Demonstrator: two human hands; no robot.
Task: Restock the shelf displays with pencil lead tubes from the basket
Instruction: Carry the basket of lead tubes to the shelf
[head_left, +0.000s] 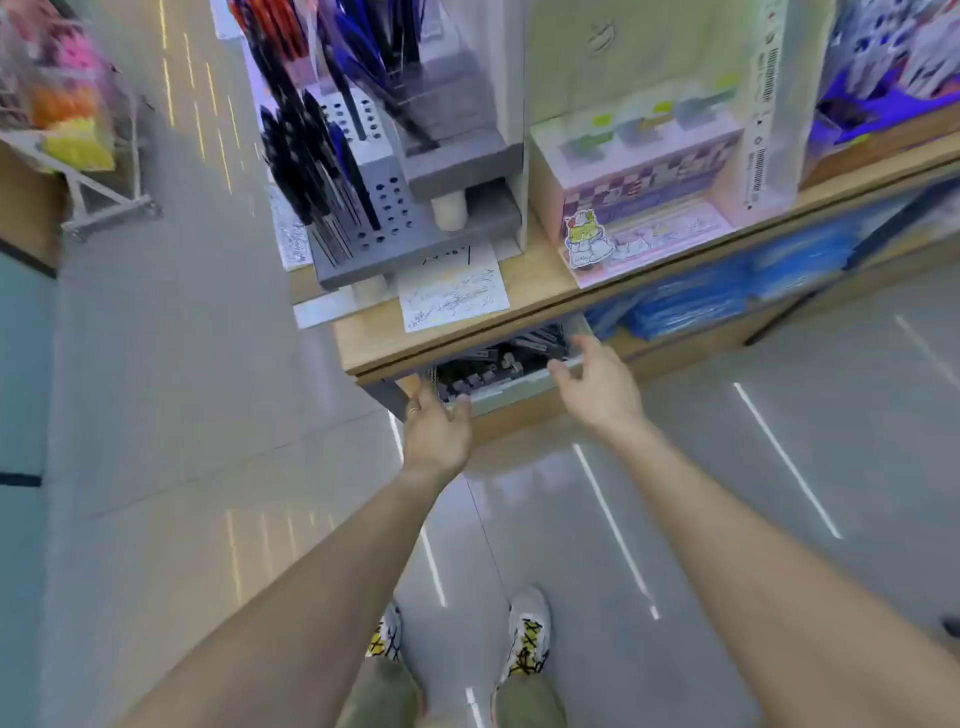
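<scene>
A white basket (511, 384) full of dark pencil lead tubes (493, 358) sits under the wooden shelf top (535, 291), partly hidden by the shelf edge. My left hand (436, 426) reaches toward the basket's left front corner, fingers relaxed, holding nothing. At the basket's right end is my right hand (597, 384), fingers spread and loosely bent, thumb close to the rim; I cannot tell if it touches. The image is motion-blurred.
On the shelf stand a grey pen holder (363, 208) with black and blue pens, a scribble test paper (452, 296) and a pink stationery display box (644, 197). Blue packets (727, 296) lie on the lower shelf. A white wire rack (104, 171) stands at left. My shoes (527, 634) are on the tiled floor.
</scene>
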